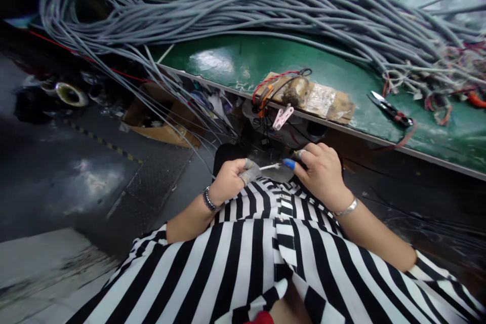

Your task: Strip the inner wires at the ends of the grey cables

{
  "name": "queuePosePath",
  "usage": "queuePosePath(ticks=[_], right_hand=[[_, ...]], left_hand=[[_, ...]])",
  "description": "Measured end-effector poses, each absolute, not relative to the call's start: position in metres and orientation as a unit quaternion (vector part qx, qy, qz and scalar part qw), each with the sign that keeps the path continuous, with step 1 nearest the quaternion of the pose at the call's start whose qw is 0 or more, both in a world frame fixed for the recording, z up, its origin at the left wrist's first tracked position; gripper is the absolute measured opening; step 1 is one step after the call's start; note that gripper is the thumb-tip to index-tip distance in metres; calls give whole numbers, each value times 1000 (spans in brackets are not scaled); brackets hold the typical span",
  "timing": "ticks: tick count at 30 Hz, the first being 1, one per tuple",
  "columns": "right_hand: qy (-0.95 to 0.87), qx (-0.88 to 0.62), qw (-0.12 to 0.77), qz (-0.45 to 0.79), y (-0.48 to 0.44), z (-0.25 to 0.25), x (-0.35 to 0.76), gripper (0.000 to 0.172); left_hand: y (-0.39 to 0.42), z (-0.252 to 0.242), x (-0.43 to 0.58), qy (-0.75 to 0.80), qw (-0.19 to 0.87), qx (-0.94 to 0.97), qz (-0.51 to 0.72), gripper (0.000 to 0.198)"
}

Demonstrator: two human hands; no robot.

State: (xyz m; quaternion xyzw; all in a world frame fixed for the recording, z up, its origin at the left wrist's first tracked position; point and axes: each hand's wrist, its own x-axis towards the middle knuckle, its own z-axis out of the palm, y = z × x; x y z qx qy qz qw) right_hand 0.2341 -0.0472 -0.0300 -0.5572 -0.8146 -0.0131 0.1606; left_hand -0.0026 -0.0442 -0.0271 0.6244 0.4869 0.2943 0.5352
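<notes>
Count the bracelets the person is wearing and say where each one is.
2. A dark beaded bracelet circles the wrist of the left hand; a silver bangle circles the wrist of the right hand. Both forearms are bare, so none looks hidden.

The bench (235, 61) has a green, glossy, scuffed top. The cables (266, 10) wear matt grey plastic. Shiny clear tape covers a rough cardboard block (322, 101). The clip (283, 116) is pink plastic. The snips (391, 109) have bare metal blades. The dress (258, 253) is smooth striped cloth. The thin white wire (270, 166) is perhaps plastic-sheathed.
</notes>
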Motion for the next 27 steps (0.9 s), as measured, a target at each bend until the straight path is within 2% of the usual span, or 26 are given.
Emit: queuePosePath(ticks=[7, 11, 16, 22, 25, 27], right_hand=[[-807, -548, 208, 74, -48, -37, 230, 30], [-779, -542, 248, 198, -48, -41, 230, 30], [-741, -515, 266, 338, -48, -46, 231, 19], [-763, -527, 271, 258, -51, -42, 227, 20], [-783, -484, 290, 262, -52, -42, 225, 19], [-754, -506, 312, 279, -51, -48, 223, 19]], left_hand=[[-45, -29, -3, 483, 533, 636, 280, 25], [-44, -31, -4, 483, 534, 638, 274, 25], [-44, -31, -5, 476, 547, 639, 256, 24], [-44, -32, -7, 481, 535, 650, 245, 20], [-44, -33, -7, 484, 522, 658, 247, 20], [-45, -33, -6, 485, 520, 662, 239, 18]])
